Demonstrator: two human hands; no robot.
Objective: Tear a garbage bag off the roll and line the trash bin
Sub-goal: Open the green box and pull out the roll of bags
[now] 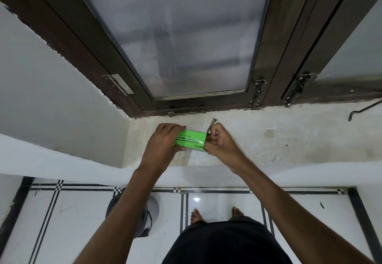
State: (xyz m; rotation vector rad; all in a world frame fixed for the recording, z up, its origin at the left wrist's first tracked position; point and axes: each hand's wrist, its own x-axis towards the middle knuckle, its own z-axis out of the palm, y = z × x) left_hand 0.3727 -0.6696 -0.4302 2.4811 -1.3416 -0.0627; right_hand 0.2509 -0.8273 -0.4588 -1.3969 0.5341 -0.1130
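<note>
A person stands barefoot at a stained white window sill, holding a bright green roll of garbage bags just above it near the sill's left corner. Black print on the glossy wrapper reads "BECO" and part of "WE BELIEVE NATURE IS"; the smaller text is illegible. The left hand is wrapped closed around the roll's left end, the right hand is pinched shut at its right end, and a grey trash bin sits on the tiled floor below.

Bare sill lay open to the right of both hands. The window frame closed off its far edge. The side wall blocked the left end.
</note>
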